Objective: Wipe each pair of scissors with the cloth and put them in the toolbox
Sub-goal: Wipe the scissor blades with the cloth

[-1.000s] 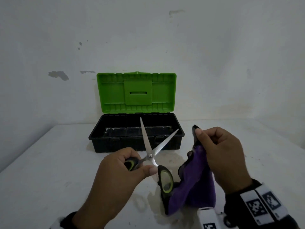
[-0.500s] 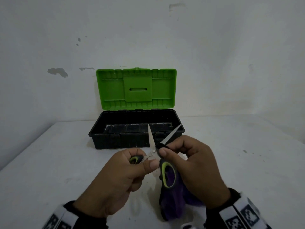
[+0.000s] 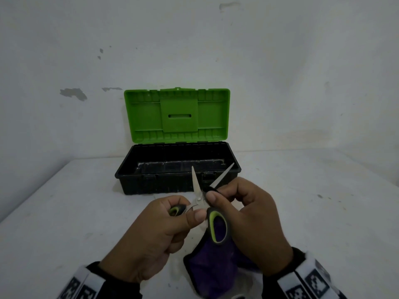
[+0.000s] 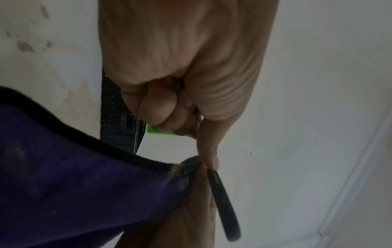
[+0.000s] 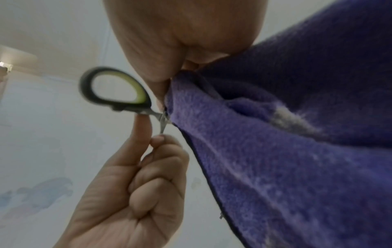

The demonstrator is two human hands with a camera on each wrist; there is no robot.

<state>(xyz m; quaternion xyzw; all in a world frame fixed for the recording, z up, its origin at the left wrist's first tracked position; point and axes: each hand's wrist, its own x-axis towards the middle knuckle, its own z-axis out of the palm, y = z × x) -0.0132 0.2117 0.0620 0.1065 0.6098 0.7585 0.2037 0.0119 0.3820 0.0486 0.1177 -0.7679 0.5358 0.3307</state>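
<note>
My left hand [image 3: 179, 214] grips one black-and-green handle of the scissors [image 3: 197, 190], whose blades stand spread apart and point up toward the toolbox. The other handle loop [image 3: 218, 227] hangs free below. My right hand [image 3: 218, 196] pinches the purple cloth [image 3: 212, 268] around the base of the right blade, and the rest of the cloth hangs down under it. The right wrist view shows the cloth [image 5: 286, 151] against the pivot beside the free loop [image 5: 114, 87]. The black toolbox [image 3: 232, 171] stands just behind the blades with its green lid [image 3: 177, 116] upright.
The toolbox sits on a white table [image 3: 64, 212] against a stained white wall [image 3: 280, 72]. The table's left edge runs diagonally at the far left. Inside the toolbox only its dark floor shows.
My right hand brought the cloth leftward from beside the scissors onto the right blade. The scissors came slightly closer to me, blades still spread.
</note>
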